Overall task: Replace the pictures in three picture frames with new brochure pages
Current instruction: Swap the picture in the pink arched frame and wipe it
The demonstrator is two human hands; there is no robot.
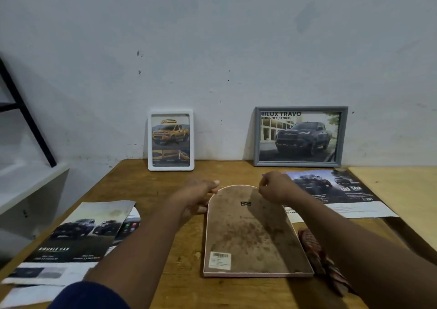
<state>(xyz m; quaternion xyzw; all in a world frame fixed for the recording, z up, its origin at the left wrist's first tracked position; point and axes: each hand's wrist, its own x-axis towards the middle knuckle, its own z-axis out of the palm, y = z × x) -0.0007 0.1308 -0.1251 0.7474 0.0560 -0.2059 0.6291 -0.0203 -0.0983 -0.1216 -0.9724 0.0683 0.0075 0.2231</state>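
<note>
Where the wooden tabletop [184, 292] ends at the left, a brochure page [78, 235] is spread flat. A white frame [171, 140] is propped against the wall behind. At centre, an arched frame [250, 233] is laid face down. The left hand [198, 197] is set with fairly straight fingers against its upper left edge, while the right hand [274, 188] is curled in a pinch at its upper right rim. Further right, a grey frame [300, 136] is leaned on the wall, and a second brochure page [335, 193] is laid before it.

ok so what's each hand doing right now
left hand: open, fingers against the arched frame at its left edge
right hand: pinching the arched frame at its top rim
</note>
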